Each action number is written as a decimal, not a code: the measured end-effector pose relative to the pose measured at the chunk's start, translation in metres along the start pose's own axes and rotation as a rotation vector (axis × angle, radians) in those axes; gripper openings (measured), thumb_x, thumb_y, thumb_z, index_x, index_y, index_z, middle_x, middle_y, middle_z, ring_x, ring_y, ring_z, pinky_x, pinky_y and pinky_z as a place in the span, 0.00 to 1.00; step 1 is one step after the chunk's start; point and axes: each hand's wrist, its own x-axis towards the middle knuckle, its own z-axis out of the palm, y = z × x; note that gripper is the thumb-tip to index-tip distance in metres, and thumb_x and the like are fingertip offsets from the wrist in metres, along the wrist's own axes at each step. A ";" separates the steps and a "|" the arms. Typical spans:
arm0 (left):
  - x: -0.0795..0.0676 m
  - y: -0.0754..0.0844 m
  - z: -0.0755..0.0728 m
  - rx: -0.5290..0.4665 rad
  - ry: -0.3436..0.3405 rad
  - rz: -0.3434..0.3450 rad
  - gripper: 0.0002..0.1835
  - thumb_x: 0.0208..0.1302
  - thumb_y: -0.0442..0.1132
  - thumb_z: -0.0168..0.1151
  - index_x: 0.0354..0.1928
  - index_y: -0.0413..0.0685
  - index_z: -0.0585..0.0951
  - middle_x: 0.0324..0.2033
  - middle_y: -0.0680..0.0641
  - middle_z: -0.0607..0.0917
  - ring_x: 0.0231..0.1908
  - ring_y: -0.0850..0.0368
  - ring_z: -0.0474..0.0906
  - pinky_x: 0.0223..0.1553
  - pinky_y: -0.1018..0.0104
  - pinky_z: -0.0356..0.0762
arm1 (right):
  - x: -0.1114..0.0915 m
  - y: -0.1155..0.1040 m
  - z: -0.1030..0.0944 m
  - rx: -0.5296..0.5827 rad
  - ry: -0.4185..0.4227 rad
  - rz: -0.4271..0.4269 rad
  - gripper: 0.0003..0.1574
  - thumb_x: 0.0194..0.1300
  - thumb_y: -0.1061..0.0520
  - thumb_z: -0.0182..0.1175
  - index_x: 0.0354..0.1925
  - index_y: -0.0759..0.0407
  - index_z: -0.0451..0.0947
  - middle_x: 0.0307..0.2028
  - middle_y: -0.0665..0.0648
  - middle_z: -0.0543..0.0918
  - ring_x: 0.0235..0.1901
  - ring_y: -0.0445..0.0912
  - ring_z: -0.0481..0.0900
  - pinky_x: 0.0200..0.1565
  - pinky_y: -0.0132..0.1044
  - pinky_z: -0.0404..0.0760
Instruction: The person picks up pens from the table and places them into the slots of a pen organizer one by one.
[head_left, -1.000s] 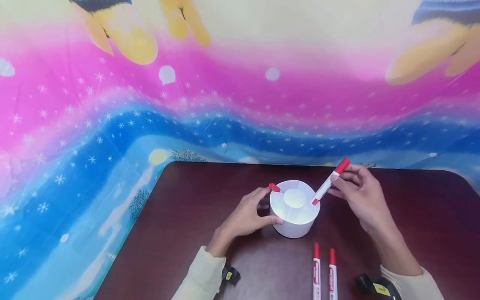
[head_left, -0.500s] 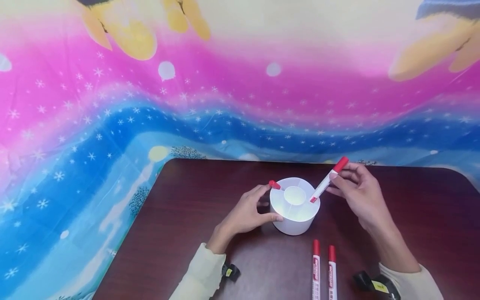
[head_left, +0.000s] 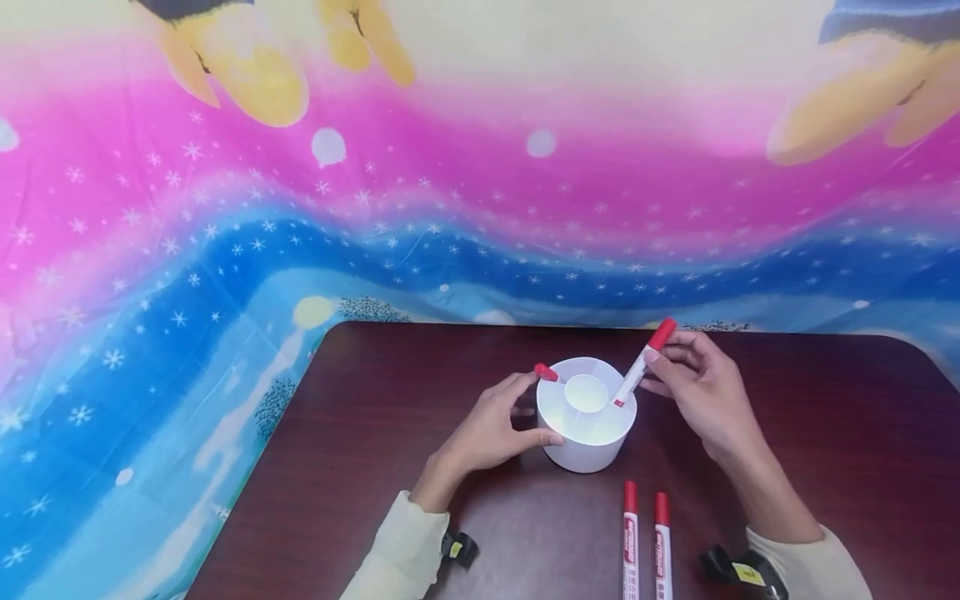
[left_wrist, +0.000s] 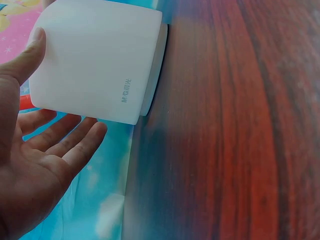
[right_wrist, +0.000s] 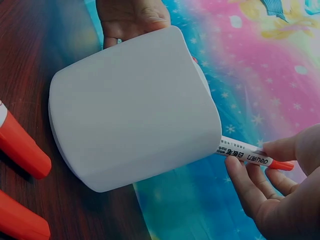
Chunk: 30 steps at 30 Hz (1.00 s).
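Marker [head_left: 641, 368] in the right grip [head_left: 708, 396] is leaning less than it was half a second ago, its lower end reaching inside the right rim of the white holder [head_left: 585, 457]. Thumb and fingers are pinching it near its cap, while the left grip [head_left: 491, 429] is still holding the holder's left side. The marker seems to be lining up with an outer compartment. Another red cap [head_left: 547, 372] is showing at the left rim; two more markers [head_left: 630, 533] are lying on the tabletop [head_left: 375, 417].
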 end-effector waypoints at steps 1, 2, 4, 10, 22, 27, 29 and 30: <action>0.000 0.000 0.000 0.002 0.002 -0.002 0.46 0.59 0.55 0.83 0.78 0.58 0.71 0.65 0.52 0.81 0.59 0.56 0.87 0.61 0.67 0.85 | 0.000 0.000 0.001 0.010 -0.001 -0.005 0.16 0.77 0.62 0.65 0.59 0.56 0.74 0.41 0.49 0.85 0.38 0.37 0.91 0.44 0.34 0.92; -0.001 0.000 0.000 0.001 0.005 -0.003 0.46 0.59 0.55 0.83 0.77 0.58 0.72 0.65 0.52 0.81 0.59 0.56 0.87 0.61 0.68 0.85 | 0.000 0.001 0.001 0.013 -0.001 -0.011 0.16 0.77 0.62 0.65 0.58 0.56 0.75 0.41 0.49 0.85 0.38 0.37 0.91 0.43 0.34 0.92; -0.001 0.000 0.000 -0.006 0.007 -0.010 0.46 0.59 0.54 0.83 0.77 0.58 0.72 0.65 0.53 0.81 0.59 0.57 0.86 0.61 0.69 0.85 | 0.000 0.001 0.002 0.007 -0.002 -0.019 0.15 0.77 0.62 0.65 0.58 0.55 0.76 0.40 0.48 0.86 0.38 0.36 0.91 0.43 0.34 0.92; -0.001 0.000 -0.001 -0.022 0.005 -0.018 0.46 0.58 0.53 0.84 0.77 0.59 0.72 0.65 0.54 0.81 0.59 0.58 0.86 0.61 0.70 0.84 | -0.001 0.000 0.002 -0.125 -0.003 -0.043 0.22 0.78 0.59 0.64 0.65 0.63 0.75 0.43 0.42 0.87 0.41 0.34 0.91 0.45 0.32 0.91; -0.002 0.003 -0.001 0.005 0.001 -0.038 0.47 0.58 0.55 0.83 0.78 0.58 0.72 0.65 0.54 0.81 0.59 0.57 0.86 0.61 0.68 0.85 | -0.006 -0.009 -0.006 -0.335 0.005 -0.025 0.33 0.79 0.52 0.64 0.73 0.65 0.69 0.45 0.39 0.84 0.42 0.29 0.89 0.46 0.25 0.89; -0.001 0.003 -0.001 0.010 0.002 -0.038 0.47 0.58 0.55 0.84 0.77 0.58 0.72 0.64 0.54 0.82 0.59 0.57 0.86 0.61 0.68 0.85 | -0.011 -0.009 -0.010 -0.368 -0.009 -0.019 0.32 0.80 0.52 0.63 0.72 0.65 0.69 0.45 0.40 0.85 0.43 0.28 0.88 0.45 0.24 0.88; -0.001 0.003 -0.001 0.018 -0.003 -0.038 0.48 0.58 0.56 0.83 0.78 0.58 0.71 0.66 0.53 0.81 0.59 0.57 0.85 0.61 0.68 0.85 | -0.014 -0.009 -0.012 -0.393 -0.012 -0.025 0.31 0.79 0.52 0.64 0.72 0.65 0.70 0.45 0.40 0.85 0.42 0.27 0.87 0.44 0.23 0.88; -0.001 0.003 -0.002 0.027 -0.005 -0.037 0.48 0.58 0.57 0.83 0.78 0.58 0.71 0.66 0.53 0.81 0.60 0.57 0.85 0.61 0.68 0.85 | -0.015 -0.009 -0.013 -0.396 -0.014 -0.029 0.31 0.79 0.53 0.64 0.72 0.65 0.70 0.45 0.40 0.85 0.42 0.27 0.87 0.44 0.23 0.88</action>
